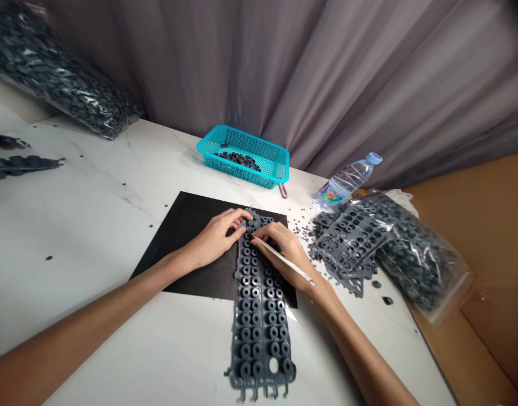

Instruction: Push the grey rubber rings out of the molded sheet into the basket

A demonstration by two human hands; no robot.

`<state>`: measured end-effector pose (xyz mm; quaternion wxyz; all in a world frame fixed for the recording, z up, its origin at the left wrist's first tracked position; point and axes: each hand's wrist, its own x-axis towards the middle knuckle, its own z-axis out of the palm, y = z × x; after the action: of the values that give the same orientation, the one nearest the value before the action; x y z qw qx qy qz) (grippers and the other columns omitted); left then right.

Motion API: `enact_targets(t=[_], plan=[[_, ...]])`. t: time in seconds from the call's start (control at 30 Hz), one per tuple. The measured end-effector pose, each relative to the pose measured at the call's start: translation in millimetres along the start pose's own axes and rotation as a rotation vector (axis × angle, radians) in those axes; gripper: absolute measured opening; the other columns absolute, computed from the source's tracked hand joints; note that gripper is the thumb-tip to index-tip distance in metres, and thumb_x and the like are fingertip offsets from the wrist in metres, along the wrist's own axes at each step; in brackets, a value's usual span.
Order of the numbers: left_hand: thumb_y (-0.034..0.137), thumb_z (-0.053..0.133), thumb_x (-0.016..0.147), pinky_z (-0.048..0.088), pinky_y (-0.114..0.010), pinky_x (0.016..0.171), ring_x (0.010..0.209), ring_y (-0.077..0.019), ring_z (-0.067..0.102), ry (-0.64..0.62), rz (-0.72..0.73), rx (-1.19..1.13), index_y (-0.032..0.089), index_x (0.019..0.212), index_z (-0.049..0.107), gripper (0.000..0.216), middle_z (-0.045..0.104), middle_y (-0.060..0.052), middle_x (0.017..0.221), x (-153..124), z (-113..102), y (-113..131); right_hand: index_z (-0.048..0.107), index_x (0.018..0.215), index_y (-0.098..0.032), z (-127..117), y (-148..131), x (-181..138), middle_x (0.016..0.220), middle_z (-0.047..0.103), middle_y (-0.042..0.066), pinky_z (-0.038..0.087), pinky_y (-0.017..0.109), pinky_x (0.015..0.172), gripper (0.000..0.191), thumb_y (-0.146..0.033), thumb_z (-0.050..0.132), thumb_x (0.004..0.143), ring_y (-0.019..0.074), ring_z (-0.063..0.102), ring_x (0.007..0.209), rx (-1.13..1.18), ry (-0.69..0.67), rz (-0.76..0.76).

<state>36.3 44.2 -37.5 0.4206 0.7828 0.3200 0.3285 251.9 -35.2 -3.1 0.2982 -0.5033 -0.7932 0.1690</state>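
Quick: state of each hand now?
Left hand: fingertips on the grey sheet; grip cannot be told.
Right hand: closed on a thin white stick.

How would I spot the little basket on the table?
Look along the far edge of the white table, just before the grey curtain. Beyond the black mat sits the basket: the only bright turquoise thing, with lattice walls and a few dark rings inside.

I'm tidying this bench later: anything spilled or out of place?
Yes. Small dark bits lie scattered on the white table beside the water bottle, which lies on its side. The grey sheet shows one empty hole near its close end.
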Motion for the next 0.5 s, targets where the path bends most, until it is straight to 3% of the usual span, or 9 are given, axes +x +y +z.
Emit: enact_targets(t=[0.5], plan=[[0.021, 0.06, 0.1, 0.059, -0.041, 0.102, 0.107, -0.0208, 0.072, 0.005, 0.015, 0.009, 0.025, 0.122, 0.069, 0.023, 0.07, -0.006, 0.123, -0.6, -0.5, -0.2, 0.067, 0.116, -0.025, 9.7, 7.8, 3.7, 0.099, 0.067, 0.006, 0.055, 0.039, 0.088, 0.015, -0.035, 0.059, 0.109, 0.0241, 0.064, 0.095, -0.026, 0.021, 0.02]])
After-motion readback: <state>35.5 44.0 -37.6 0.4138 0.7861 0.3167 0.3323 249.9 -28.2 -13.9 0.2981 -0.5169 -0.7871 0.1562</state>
